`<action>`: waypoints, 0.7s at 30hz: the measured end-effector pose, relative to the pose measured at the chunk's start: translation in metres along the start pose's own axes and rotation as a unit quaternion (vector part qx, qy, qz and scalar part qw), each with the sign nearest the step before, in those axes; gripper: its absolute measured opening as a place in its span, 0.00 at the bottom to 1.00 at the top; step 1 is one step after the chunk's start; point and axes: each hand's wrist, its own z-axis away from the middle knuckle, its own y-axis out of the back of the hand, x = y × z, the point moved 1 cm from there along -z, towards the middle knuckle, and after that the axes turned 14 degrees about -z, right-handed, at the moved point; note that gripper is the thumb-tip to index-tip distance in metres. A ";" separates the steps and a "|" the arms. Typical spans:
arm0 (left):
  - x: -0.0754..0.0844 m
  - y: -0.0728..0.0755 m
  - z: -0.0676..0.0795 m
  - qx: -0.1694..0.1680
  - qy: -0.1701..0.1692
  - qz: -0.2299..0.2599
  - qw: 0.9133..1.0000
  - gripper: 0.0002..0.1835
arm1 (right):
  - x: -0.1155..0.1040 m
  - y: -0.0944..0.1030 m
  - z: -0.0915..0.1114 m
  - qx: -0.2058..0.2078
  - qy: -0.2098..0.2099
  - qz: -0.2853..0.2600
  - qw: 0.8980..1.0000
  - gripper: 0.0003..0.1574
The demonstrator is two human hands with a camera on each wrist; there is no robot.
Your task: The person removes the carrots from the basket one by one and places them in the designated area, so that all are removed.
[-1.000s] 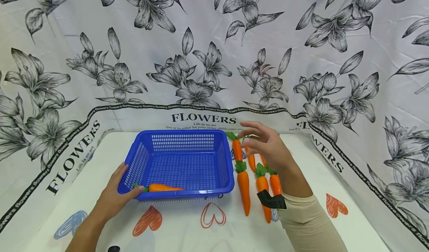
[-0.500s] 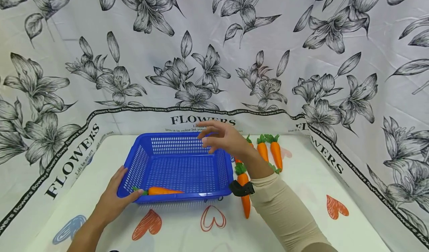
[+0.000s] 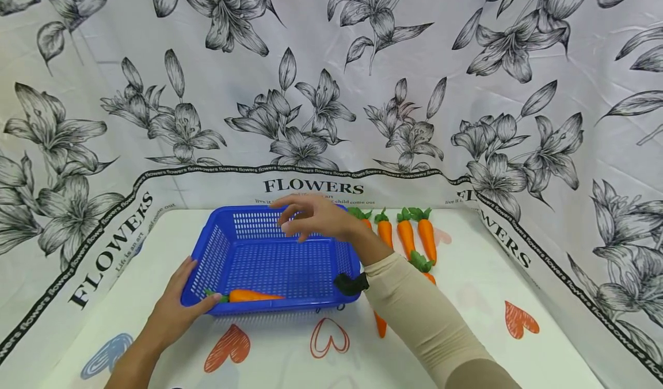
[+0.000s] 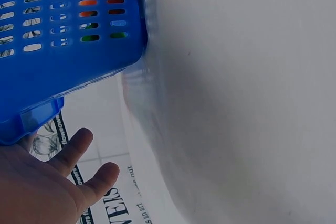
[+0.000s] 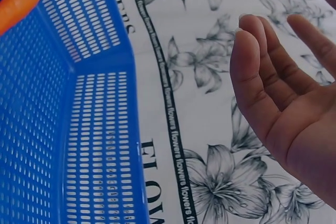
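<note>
A blue plastic basket point(image 3: 279, 265) with slotted walls stands on the table, and an orange carrot point(image 3: 254, 295) with green leaves lies inside along its front left. My left hand point(image 3: 171, 308) holds the basket's front left corner, thumb over the rim and fingers along the outer side; in the left wrist view two fingers of this hand point(image 4: 42, 187) stick out below the rim. Over the back of the basket hovers my right hand point(image 3: 321, 219), its fingers loosely bent. Nothing lies between those fingers in the right wrist view, where the hand point(image 5: 294, 103) shows from the palm side.
To the right of the basket lie several more carrots point(image 3: 427, 240), leaves mostly pointing to the back; my right forearm hides some of them. A white cloth with hearts point(image 3: 228, 349) covers the table. Behind hangs a flower-printed curtain point(image 3: 311, 118).
My right hand has moved left, from above the carrots to over the basket, with nothing in it. The left hand and the basket hold their place.
</note>
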 end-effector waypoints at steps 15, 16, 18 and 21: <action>0.005 0.004 0.002 -0.007 0.016 -0.014 1.000 0.56 | 0.034 -0.007 -0.035 -0.052 -0.082 0.042 0.994 0.31; 0.005 0.004 0.002 -0.006 0.016 -0.012 1.000 0.56 | 0.036 -0.008 -0.037 -0.057 -0.087 0.045 0.994 0.32; 0.005 0.004 0.001 -0.006 0.016 -0.008 1.000 0.56 | 0.040 -0.009 -0.040 -0.068 -0.097 0.049 0.992 0.32; 0.006 0.002 0.001 -0.008 0.017 -0.006 1.000 0.56 | 0.046 -0.010 -0.044 -0.082 -0.109 0.051 0.989 0.31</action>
